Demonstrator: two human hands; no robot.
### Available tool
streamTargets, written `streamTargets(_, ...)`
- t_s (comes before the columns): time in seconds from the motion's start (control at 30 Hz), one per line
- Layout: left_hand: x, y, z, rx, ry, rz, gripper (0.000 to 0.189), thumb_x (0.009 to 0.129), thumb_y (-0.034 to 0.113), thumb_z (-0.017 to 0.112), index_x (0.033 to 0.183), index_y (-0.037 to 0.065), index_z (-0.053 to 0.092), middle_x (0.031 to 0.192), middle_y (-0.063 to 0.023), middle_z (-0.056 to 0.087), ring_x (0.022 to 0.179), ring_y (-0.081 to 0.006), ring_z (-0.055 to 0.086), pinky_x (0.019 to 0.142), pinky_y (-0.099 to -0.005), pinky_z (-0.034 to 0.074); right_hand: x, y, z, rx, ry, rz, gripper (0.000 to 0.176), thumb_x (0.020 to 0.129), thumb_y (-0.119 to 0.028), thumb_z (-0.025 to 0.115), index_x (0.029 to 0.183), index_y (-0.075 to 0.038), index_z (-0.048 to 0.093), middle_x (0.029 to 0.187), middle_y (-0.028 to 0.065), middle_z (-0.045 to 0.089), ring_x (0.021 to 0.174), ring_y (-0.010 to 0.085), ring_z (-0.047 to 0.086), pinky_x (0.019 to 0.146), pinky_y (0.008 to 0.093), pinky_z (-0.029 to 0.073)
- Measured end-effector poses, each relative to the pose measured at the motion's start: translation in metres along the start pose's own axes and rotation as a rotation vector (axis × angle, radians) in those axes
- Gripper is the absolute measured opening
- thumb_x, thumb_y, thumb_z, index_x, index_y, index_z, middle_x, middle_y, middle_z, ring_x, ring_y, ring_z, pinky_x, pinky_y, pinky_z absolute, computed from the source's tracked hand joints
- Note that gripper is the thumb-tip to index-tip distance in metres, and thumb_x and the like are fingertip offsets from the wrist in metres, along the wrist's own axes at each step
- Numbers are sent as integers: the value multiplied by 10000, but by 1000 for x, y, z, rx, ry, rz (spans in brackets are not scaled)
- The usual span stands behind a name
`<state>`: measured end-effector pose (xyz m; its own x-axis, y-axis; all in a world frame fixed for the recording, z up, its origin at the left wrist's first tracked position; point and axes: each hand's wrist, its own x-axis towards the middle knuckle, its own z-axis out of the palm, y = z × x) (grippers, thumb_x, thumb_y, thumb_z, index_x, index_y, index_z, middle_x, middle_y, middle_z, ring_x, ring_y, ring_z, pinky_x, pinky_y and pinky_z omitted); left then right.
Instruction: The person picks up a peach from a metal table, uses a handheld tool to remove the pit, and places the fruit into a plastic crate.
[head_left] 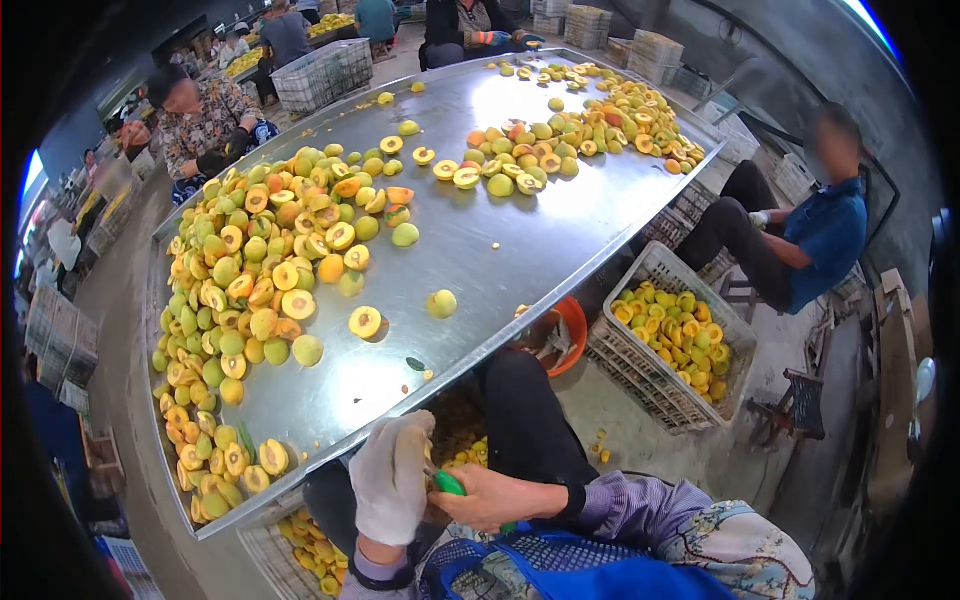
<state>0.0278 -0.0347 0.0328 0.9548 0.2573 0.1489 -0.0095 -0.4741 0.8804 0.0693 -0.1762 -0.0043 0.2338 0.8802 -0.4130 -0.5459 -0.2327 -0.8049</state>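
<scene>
My left hand, in a white glove, is closed just past the table's near edge; what its fingers hold is mostly hidden. Beside it, my bare right hand grips a tool by its green handle. The tool's thin metal end points into the gloved fingers, and its blade shape is not clear. On the metal table before me lies a large heap of peaches, many cut in half with brown centres showing. A single peach half sits apart, nearer to my hands.
A second peach pile is at the table's far side. To the right stand an orange bucket and a crate with peach halves. Another crate is below my left arm. Several people sit around the table.
</scene>
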Motion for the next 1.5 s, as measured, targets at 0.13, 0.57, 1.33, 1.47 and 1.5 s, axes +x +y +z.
streamTargets(0.13, 8, -26, 4, -449, -110, -344, 327, 939, 261, 474, 953, -28, 628, 801, -87, 622, 702, -159, 592, 639, -266, 464, -1, -2, -2, -128, 75, -12, 204, 936, -238, 489, 871, -54, 431, 549, -16, 435, 372, 69, 402, 345, 229, 334)
streamTargets(0.57, 14, -30, -2, -432, -93, -200, 353, 934, 276, 471, 1057, -36, 581, 865, -109, 614, 771, -185, 609, 689, -271, 494, 5, -6, -1, -675, 404, -239, 232, 878, -237, 560, 938, -16, 527, 710, 220, 572, 646, 381, 577, 572, 419, 448)
streamTargets(1.33, -13, -47, 8, -1184, 166, -310, 487, 917, 425, 508, 1218, 47, 450, 1171, -186, 536, 1016, -294, 574, 834, -412, 512, 2, -9, 2, -648, 398, -392, 187, 843, -159, 620, 874, -19, 501, 610, 171, 510, 541, 362, 529, 490, 374, 411)
streamTargets(1.47, -14, -34, 13, -1290, 247, -268, 454, 928, 384, 506, 1206, 32, 437, 1292, -158, 443, 1139, -311, 517, 866, -404, 510, 4, -6, 1, -784, 423, -457, 203, 846, -175, 614, 887, -17, 493, 608, 185, 532, 564, 376, 562, 490, 408, 425)
streamTargets(1.5, -14, -32, 14, -1275, 244, -261, 473, 929, 411, 496, 1210, 35, 434, 1312, -157, 424, 1142, -321, 517, 868, -416, 512, 5, -5, 1, -784, 425, -456, 203, 846, -175, 614, 887, -17, 493, 608, 185, 532, 564, 376, 562, 490, 408, 425)
